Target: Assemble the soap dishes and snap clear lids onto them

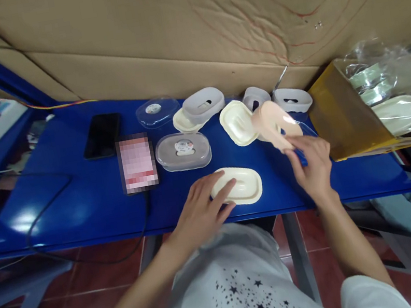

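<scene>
Fingers (224,192) of the left hand (199,213) lie flat and spread on a cream tray (240,185). They press on its left end and do not curl around it, so nothing is gripped. This tray sits on the blue tabletop (80,206), close to the front edge and right in front of the person. Its long side runs left to right, so the far end sticks out to the right, past the fingertips.

The right hand (312,165) is up and to the right of that tray, near it but not touching it. Its fingers are pinched on the lower edge of a pink tray (275,124). The pink tray is tipped up and looks a bit blurry. Its long side points up and to the left, away from the hand. It is held just above the tabletop, and it covers part of another cream tray (235,122) lying behind it.

The cream tray under the left hand is between the two hands, but the left hand is the one on it.

Farther back are a clear lidded box (183,151), a white cover (204,104), a phone (102,134) and a yellow box (344,115) with more trays in plastic wrap.
</scene>
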### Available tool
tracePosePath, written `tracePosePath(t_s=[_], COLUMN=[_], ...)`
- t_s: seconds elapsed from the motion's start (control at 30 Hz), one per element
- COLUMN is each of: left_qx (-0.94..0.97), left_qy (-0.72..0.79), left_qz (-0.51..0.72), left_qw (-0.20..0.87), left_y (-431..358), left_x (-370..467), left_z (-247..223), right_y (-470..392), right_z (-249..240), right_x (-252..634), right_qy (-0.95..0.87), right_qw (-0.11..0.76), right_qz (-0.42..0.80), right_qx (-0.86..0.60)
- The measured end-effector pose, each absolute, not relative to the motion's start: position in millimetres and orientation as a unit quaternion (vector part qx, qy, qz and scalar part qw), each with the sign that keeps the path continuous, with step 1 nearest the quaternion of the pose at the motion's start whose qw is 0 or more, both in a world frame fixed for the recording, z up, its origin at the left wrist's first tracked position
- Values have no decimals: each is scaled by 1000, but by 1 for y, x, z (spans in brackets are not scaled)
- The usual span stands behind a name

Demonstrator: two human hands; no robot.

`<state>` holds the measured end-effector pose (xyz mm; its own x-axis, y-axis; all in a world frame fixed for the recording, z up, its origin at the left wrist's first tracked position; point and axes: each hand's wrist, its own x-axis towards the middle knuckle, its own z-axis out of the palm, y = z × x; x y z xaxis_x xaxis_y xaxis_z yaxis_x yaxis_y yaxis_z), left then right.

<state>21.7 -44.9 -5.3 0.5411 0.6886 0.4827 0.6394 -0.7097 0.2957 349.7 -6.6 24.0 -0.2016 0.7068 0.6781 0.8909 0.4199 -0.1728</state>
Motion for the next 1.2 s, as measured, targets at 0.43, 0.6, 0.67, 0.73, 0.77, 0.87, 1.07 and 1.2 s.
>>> tracePosePath(t_s=[0.43,0.6,0.67,0.73,0.77,0.87,1.07,1.2], left_qx=[885,903,904,905,905,901,897,883], left_qy=[345,332,335,338,340,350,357,360], left_qz=[297,262,255,251,250,250,255,293], left_qw=[99,71,69,65,63,56,55,62], left_y=[-40,-39,-39,-39,-39,-42,-46,-47], left_x=[-4,-4,-5,-5,-5,-4,3,4], left_z=[-10,-11,-10,-8,-7,-5,-8,-6], right_y=[-72,-75,-72,-63,-56,-33,-23,-53], right_z=[8,3,4,5,6,2,-14,-3], right_x=[298,289,294,312,325,374,419,397], right_qy=[-897,-909,-911,-897,-877,-769,-696,-635], right_qw=[263,210,203,212,224,237,233,380], right_qz=[0,5,20,18,5,-63,-83,18], right_qx=[-356,-360,-360,-388,-425,-590,-674,-673])
